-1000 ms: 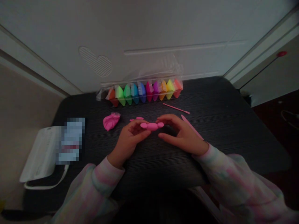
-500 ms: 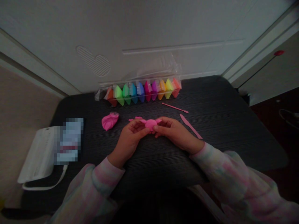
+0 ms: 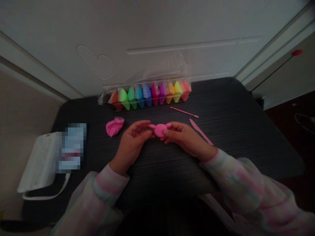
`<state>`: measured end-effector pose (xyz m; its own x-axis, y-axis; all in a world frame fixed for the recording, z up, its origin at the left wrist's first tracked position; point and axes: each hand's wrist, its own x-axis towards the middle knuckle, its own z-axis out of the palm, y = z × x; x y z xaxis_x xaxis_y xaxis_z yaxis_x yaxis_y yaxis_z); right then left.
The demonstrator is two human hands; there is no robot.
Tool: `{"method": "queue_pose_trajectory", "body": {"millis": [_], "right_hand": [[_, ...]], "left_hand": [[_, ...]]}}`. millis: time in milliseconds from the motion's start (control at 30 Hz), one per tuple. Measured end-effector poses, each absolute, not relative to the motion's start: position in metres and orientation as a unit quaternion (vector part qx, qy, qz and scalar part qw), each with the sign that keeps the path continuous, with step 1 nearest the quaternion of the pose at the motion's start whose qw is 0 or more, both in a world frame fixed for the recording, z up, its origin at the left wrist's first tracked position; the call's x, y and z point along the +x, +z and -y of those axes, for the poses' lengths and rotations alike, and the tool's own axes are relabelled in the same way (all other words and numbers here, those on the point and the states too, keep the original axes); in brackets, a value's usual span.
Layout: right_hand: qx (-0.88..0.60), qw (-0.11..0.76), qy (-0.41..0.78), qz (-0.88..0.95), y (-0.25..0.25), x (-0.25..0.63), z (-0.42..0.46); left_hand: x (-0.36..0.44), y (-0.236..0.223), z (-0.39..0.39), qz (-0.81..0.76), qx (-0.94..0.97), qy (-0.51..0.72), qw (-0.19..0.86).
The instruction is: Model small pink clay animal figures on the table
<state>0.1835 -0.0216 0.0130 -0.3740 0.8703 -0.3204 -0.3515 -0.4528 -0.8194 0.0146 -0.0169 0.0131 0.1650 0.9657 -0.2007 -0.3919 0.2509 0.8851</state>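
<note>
A small pink modelling clay piece point(image 3: 160, 130), a rounded flat shape with a pointed ear-like bit on each side, is held above the table between both hands. My right hand point(image 3: 183, 136) pinches its right part, with the thumb across the front. At its left edge, my left hand point(image 3: 133, 141) has its thumb and fingertips closed in around the left ear, the index finger raised a little. A crumpled lump of pink clay in wrap point(image 3: 115, 126) lies left of my left hand. Beyond my right hand are a pink clay knife point(image 3: 201, 131) and a thin pink tool point(image 3: 184, 112).
A clear package of several coloured clay packets point(image 3: 147, 95) runs along the back of the black table point(image 3: 236, 108), against a white panel. On the left are a white box-shaped device point(image 3: 38, 162) with a cable point(image 3: 59, 193) and a blurred-out phone point(image 3: 71, 149).
My right hand has closed onto the clay piece, which has turned to show its round face. My left hand has shifted slightly left and loosened its fingers.
</note>
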Motion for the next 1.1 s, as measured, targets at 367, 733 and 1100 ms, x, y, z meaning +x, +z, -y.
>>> {"method": "queue_pose_trajectory", "body": {"millis": [367, 733, 1100], "right_hand": [[-0.412, 0.386, 0.739, 0.367, 0.013, 0.184, 0.021], [-0.428, 0.368, 0.723, 0.399, 0.012, 0.185, 0.020], [-0.430, 0.367, 0.720, 0.402, 0.012, 0.184, 0.020]], "left_hand": [[-0.003, 0.013, 0.009, -0.502, 0.612, 0.445, 0.418], [-0.001, 0.015, 0.010, -0.496, 0.635, 0.439, 0.396], [-0.002, 0.014, 0.010, -0.488, 0.622, 0.447, 0.419]]}}
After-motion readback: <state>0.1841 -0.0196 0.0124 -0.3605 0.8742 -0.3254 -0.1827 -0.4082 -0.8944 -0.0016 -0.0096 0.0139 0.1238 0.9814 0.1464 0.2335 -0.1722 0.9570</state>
